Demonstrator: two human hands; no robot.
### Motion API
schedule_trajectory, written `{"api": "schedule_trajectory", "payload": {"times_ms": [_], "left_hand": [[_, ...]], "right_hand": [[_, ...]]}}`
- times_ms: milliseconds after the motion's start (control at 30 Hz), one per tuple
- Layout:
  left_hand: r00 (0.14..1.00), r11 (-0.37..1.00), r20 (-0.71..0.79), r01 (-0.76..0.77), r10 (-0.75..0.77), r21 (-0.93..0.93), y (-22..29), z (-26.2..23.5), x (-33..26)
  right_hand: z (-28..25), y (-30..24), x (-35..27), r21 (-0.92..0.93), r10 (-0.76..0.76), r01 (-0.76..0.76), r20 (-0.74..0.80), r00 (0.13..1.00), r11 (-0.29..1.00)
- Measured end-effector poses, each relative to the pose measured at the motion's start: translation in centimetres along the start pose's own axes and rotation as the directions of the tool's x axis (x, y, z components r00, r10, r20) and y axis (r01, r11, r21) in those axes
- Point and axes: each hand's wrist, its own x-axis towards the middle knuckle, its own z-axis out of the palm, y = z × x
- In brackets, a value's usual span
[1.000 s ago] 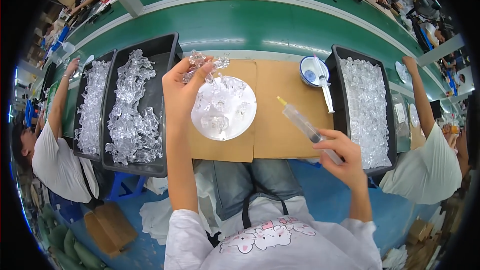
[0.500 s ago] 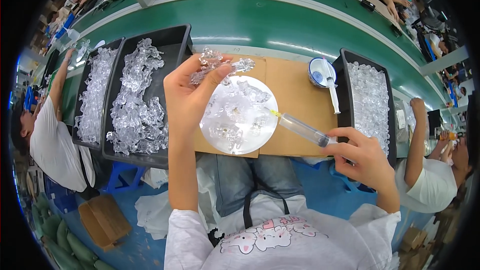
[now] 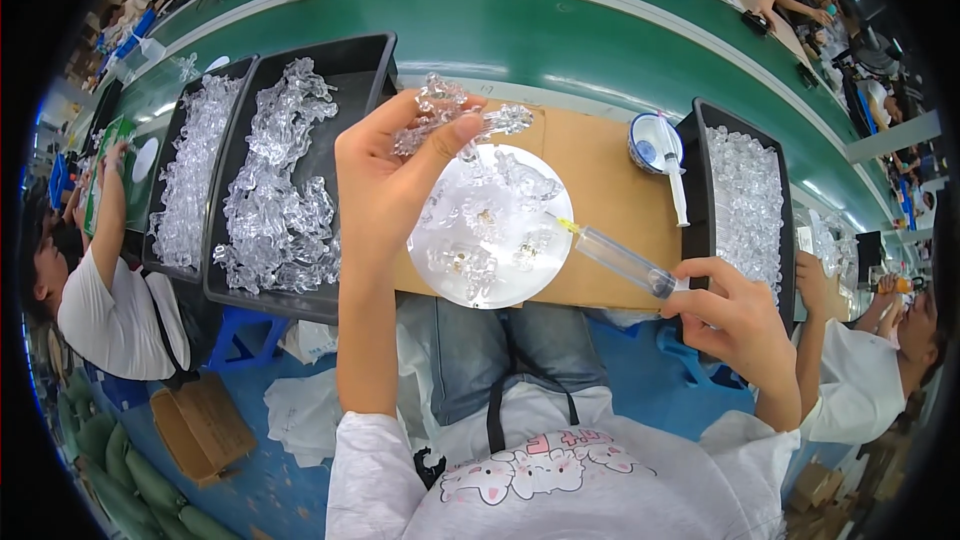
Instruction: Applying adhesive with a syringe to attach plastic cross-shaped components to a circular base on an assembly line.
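My left hand (image 3: 405,155) is closed around a clear plastic piece with knobby arms (image 3: 440,100), raised above the upper left of a white round plate (image 3: 540,275). Several similar clear plastic figures (image 3: 478,220) lie on that plate. In my right hand (image 3: 735,315) is a syringe (image 3: 622,258) with a clear barrel, pinched near its plunger end. Its yellow-based needle points up and left, and the tip reaches over the plate's right side. The syringe stays apart from the piece in my left hand.
Black trays (image 3: 372,65) of clear plastic parts stand at the left, and another black tray (image 3: 702,155) at the right. A blue-and-white bowl (image 3: 640,148) with a second syringe (image 3: 676,190) leaning in it sits on the cardboard (image 3: 610,195). People work on both sides.
The whole view has shifted slightly. Both hands keep their grips on the clear piece and the syringe. The person on the right has lowered an arm.
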Motion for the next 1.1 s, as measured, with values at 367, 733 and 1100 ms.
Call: {"api": "schedule_trajectory", "payload": {"times_ms": [367, 733, 1100], "left_hand": [[0.998, 0.999, -0.052, 0.041, -0.039, 0.028, -0.7, -0.2, 0.2], [0.996, 0.998, -0.086, 0.039, -0.035, 0.043, -1.2, 0.4, 0.9], [0.997, 1.0, -0.078, 0.022, -0.022, -0.007, -1.3, 0.8, 1.1]], "right_hand": [[0.4, 0.9, -0.6, 0.104, -0.023, 0.028, -0.048, 0.999, 0.994], [1.1, 1.3, -0.8, 0.127, -0.016, 0.016, -0.001, 1.0, 0.992], [1.1, 1.3, -0.7, 0.135, 0.001, -0.004, 0.024, 1.0, 0.991]]}}
